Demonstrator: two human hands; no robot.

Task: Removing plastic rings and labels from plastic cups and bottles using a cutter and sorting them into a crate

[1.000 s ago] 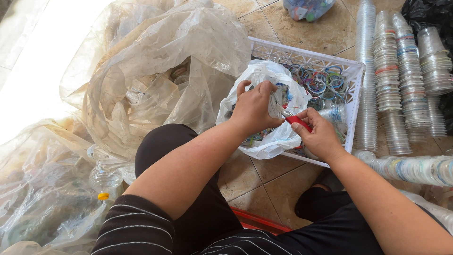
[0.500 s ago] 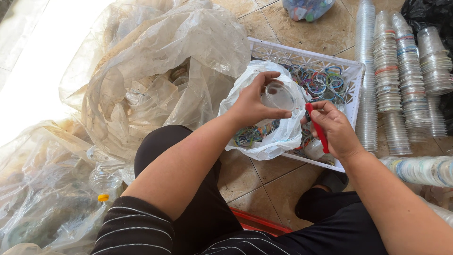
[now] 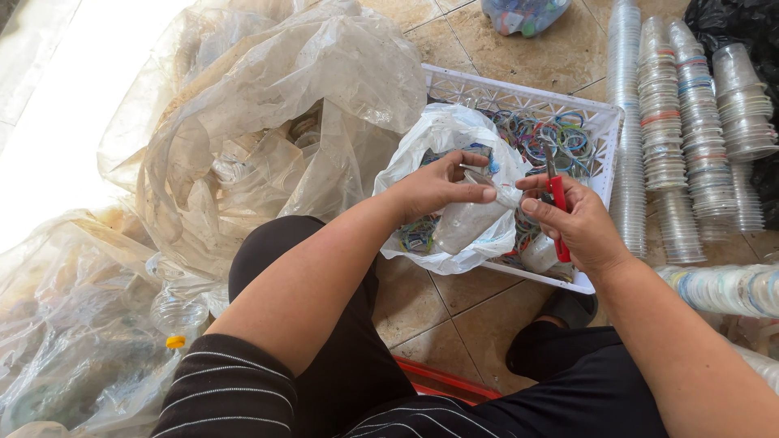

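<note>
Fingers (image 3: 462,193) of the left hand (image 3: 430,188) are closed on a clear plastic bottle (image 3: 471,219), held over a white bag (image 3: 442,134). Red-handled scissors (image 3: 556,199) are gripped in the right hand (image 3: 576,223) just beside it, above a white crate (image 3: 604,122); stacked cups (image 3: 673,122) are seen far right.

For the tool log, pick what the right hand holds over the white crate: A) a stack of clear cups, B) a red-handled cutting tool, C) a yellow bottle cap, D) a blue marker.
B: the right hand wraps a red-handled cutting tool above the white crate, while the left hand pinches a clear plastic bottle.
</note>
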